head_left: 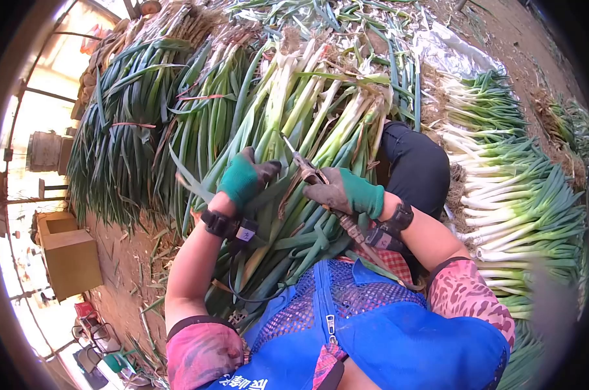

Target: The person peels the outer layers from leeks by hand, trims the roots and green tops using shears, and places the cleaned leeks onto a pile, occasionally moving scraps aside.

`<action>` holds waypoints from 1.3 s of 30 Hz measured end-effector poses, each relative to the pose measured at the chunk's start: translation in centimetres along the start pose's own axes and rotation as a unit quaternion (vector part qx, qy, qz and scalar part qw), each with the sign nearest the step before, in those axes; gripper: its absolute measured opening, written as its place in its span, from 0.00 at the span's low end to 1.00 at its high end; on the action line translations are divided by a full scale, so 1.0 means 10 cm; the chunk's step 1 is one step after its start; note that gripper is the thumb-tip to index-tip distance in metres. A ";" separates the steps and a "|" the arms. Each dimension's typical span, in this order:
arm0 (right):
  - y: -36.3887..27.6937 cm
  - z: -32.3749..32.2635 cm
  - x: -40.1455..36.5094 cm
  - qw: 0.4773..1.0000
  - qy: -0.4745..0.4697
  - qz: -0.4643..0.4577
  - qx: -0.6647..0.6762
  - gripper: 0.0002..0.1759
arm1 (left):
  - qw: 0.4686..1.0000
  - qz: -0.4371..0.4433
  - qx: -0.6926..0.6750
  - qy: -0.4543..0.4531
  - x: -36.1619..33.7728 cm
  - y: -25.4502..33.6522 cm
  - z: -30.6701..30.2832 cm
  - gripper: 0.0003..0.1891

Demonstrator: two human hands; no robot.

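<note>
A bundle of long green onions (288, 130) lies across my lap, white stalks pointing away from me. My left hand (246, 179), in a green and grey glove, grips the leaves of one stalk near the middle of the bundle. My right hand (343, 192), gloved the same way, holds a knife (301, 162) whose thin blade points up and left, close to the left hand's fingers. A dry brown leaf strip (288, 192) hangs between the two hands. Both wrists carry black bands.
More bundled green onions (132, 123) are stacked at left. Trimmed onions (515, 195) lie in rows on the right, on dirt. A brown box (70, 253) stands at left. White plastic sheet (447, 52) lies at the back.
</note>
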State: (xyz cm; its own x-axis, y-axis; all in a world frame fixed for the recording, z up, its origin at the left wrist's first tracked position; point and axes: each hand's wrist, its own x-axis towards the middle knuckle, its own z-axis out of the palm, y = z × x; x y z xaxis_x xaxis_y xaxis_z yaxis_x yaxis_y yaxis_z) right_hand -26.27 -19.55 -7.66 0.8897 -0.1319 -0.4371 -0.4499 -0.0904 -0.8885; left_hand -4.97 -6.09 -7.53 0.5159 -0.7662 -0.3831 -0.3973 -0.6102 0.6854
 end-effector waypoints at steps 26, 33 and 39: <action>-0.25 -1.08 1.60 0.931 0.166 -0.040 -0.324 0.33 | 0.983 -0.111 -0.127 -0.072 -0.18 -0.25 0.16 0.35; 0.00 -1.17 1.97 0.913 0.190 0.096 -0.348 0.29 | 0.977 -0.118 -0.171 -0.056 -0.12 -0.39 0.29 0.36; -0.03 -1.07 1.90 0.879 0.146 0.048 -0.450 0.31 | 0.981 -0.103 -0.159 -0.053 -0.14 -0.33 0.28 0.35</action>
State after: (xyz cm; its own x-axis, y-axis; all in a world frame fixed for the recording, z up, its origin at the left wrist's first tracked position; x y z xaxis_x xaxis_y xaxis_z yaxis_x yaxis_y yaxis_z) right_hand -10.06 -32.61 -14.18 0.8455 -0.4182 -0.3321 -0.5182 -0.7928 -0.3209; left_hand -6.49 -3.58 -10.97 0.4726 -0.6602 -0.5838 -0.0279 -0.6733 0.7388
